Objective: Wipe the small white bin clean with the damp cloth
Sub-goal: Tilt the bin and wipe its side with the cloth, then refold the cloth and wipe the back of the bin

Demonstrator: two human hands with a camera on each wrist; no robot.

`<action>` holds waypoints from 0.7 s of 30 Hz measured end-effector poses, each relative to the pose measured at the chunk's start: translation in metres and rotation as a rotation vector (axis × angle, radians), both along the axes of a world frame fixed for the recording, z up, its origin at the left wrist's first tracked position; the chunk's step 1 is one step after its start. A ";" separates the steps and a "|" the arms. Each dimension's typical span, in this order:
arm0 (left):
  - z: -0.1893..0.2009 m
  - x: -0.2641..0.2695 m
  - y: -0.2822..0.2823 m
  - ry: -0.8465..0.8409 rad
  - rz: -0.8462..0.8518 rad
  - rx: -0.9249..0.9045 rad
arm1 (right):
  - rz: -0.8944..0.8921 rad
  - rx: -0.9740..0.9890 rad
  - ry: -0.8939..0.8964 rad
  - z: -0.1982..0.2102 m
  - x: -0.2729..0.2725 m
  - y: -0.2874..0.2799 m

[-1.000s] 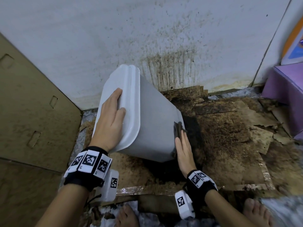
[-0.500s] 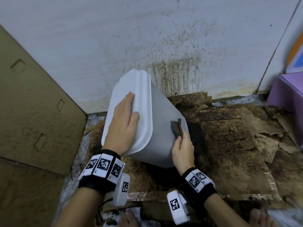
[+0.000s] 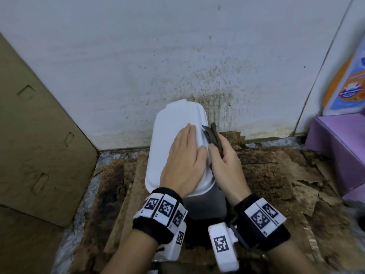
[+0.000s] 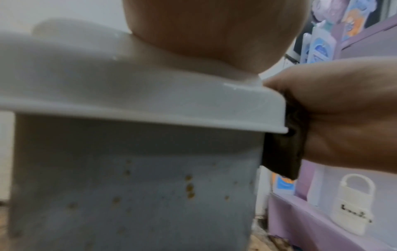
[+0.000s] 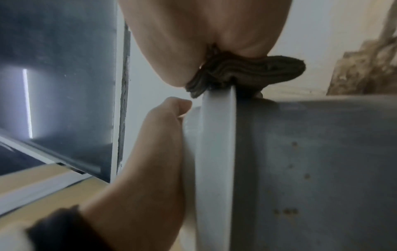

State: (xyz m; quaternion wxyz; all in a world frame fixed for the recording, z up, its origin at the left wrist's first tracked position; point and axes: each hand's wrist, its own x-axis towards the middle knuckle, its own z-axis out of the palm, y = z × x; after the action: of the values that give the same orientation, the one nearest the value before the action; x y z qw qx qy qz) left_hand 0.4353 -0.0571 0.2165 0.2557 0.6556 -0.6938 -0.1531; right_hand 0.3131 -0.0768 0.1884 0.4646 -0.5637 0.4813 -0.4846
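Wiping: head view: bin [image 3: 173, 135] stands upright on stained cardboard [image 3: 276, 175] by the wall [image 3: 177, 46]; the step looks like cleaning the lid's right edge.
Advice: keep the cloth [image 3: 216, 140] pressed along the rim and steady the lid from above; spots on the side wall probably need wiping next.
Left hand [image 3: 185, 161]: flat, fingers straight, pressing the lid top.
Right hand [image 3: 227, 165]: curled round the dark folded cloth against the lid edge.
Left wrist view: cloth [image 4: 283, 152] sits squeezed between right hand [image 4: 348, 118] and lid corner; brown specks dot the bin [image 4: 137, 186].
Right wrist view: cloth [image 5: 242, 74] straddles the rim of the bin [image 5: 311, 169]; left hand [image 5: 154, 152] lies against the lid.
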 end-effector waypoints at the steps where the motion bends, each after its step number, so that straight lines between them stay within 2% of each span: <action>1: 0.001 -0.005 0.000 0.055 -0.016 -0.001 | 0.013 -0.005 0.051 0.001 -0.005 -0.001; 3: 0.004 -0.012 0.000 0.292 -0.030 -0.004 | 0.049 0.008 0.126 0.003 -0.016 -0.001; 6: 0.014 -0.014 -0.001 0.760 0.042 -0.042 | 0.099 0.028 0.151 0.011 -0.035 -0.001; 8: 0.020 -0.008 -0.002 0.882 0.125 -0.122 | 0.105 0.033 0.204 0.014 -0.048 -0.003; 9: 0.021 -0.005 -0.002 0.852 0.166 -0.154 | 0.110 0.045 0.227 0.016 -0.053 -0.003; 10: 0.021 0.000 -0.002 0.751 0.214 -0.176 | 0.119 0.061 0.246 0.017 -0.056 -0.004; 13: 0.015 0.010 0.004 0.290 0.362 -0.127 | 0.136 0.119 0.295 0.021 -0.059 -0.004; 14: 0.012 0.011 0.008 0.207 0.408 -0.063 | 0.141 0.136 0.297 0.023 -0.058 -0.003; 16: 0.007 0.010 0.016 0.177 0.457 0.093 | 0.149 0.156 0.285 0.025 -0.057 -0.002; 18: -0.003 0.011 0.021 0.224 0.463 0.194 | 0.160 0.164 0.290 0.027 -0.058 -0.001; 21: -0.018 0.016 0.023 0.308 0.451 0.214 | 0.166 0.182 0.303 0.025 -0.056 -0.002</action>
State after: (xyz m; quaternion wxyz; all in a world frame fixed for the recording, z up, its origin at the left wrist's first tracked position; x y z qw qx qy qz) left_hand 0.4512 -0.0342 0.1985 0.3152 0.7854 -0.4636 -0.2624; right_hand 0.2569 -0.0785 0.2132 0.4743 -0.6234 0.5395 -0.3089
